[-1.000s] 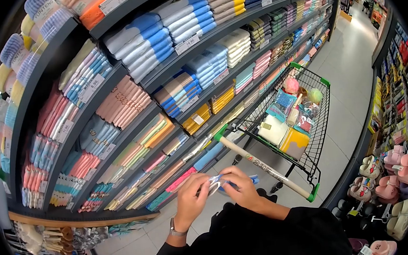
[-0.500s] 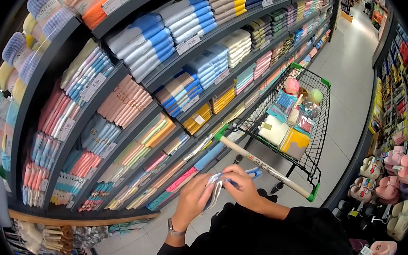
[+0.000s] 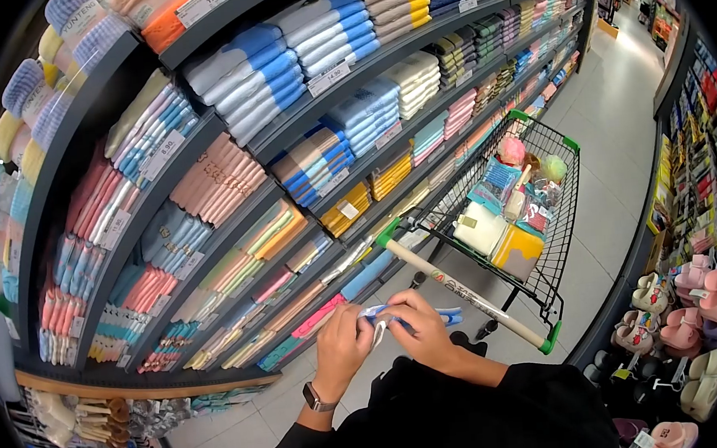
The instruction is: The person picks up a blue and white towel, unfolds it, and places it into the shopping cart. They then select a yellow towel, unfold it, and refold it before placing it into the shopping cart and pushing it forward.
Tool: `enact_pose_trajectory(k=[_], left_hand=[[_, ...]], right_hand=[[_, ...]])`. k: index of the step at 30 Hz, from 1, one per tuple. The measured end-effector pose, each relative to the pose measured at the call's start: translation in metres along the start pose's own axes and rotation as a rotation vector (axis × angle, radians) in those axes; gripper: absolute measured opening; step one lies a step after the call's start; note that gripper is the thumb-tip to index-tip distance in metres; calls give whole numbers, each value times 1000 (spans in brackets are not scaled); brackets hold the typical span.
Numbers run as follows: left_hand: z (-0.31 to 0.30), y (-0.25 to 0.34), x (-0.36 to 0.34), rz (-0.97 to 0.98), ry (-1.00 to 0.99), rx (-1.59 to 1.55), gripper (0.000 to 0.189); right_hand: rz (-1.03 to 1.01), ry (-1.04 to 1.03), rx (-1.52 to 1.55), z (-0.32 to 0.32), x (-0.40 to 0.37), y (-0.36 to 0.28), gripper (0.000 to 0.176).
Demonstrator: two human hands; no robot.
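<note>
My left hand (image 3: 341,350), with a watch on its wrist, and my right hand (image 3: 422,327) are close together in front of my body. Between them is a small folded blue-and-white towel (image 3: 450,316), pinched by the fingers of both hands. Part of the cloth is bunched up and hidden by the fingers, while one blue end sticks out past my right hand. Just beyond the hands is the handle (image 3: 465,291) of a shopping cart.
The black wire cart (image 3: 565,199) with green corners holds a white item (image 3: 483,229), a yellow-and-white item (image 3: 517,252) and several packages. Shelves of folded towels (image 3: 255,85) line the left. Slippers (image 3: 708,382) hang at the right. A tiled aisle (image 3: 611,120) runs ahead.
My left hand has turned slightly and its fingers have moved closer to the right hand. The white fold hanging between them has drawn up and shows less. The cart has stayed put.
</note>
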State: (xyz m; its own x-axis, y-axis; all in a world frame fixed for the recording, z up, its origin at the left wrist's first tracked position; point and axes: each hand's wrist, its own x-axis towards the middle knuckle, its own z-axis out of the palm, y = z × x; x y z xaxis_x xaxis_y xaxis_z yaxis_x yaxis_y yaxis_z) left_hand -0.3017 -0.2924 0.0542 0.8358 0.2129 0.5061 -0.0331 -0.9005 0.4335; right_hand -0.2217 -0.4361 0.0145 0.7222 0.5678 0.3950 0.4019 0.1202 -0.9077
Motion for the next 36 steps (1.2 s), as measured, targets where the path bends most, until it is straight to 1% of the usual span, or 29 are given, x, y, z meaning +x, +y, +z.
enact_pose_trajectory(k=[4,8,11,14,17,20,22,25,27,28,31,33,35,36], left_hand=[[0,-2,1,-10,-10,-62,14],[-1,0,3,-29,-60,-130,13],[-1,1,6,5,-57,-149,9],[-1,-2,5,3,-61,-175,10],[0,-3,5,26,-48,-172,9],[-3,-3,5,-32,-121,-217,15],[-12,12,13,-11,-143,-163,20],[-11,7,0,-39,-227,-115,30],[-3,-17,-21,-45,-278,-90,29],[-6,-23,-25,-80,-286,-48,25],[-30,-32,-23,-135,-152,-131,17],[-54,-34,-11,-94,-136,-181,12],[-71,-33,-3,-102,-151,-194,11],[-75,-36,-2,-167,-164,-209,12]], right_hand=[[-4,10,25,1,1,1,20],[-34,40,58,4,3,10,29],[105,94,253,13,1,17,32],[83,-7,129,1,12,2,24],[-4,-180,20,-5,13,14,17],[1,-146,4,-8,16,14,13],[42,-63,42,-11,19,12,13],[56,22,55,-15,25,11,15],[32,47,39,-19,28,14,17],[31,51,41,-21,29,15,17],[21,39,-24,-26,34,12,16],[-29,5,-55,-29,40,9,16],[-56,-33,-73,-29,43,8,16],[-57,-54,-75,-29,44,9,17]])
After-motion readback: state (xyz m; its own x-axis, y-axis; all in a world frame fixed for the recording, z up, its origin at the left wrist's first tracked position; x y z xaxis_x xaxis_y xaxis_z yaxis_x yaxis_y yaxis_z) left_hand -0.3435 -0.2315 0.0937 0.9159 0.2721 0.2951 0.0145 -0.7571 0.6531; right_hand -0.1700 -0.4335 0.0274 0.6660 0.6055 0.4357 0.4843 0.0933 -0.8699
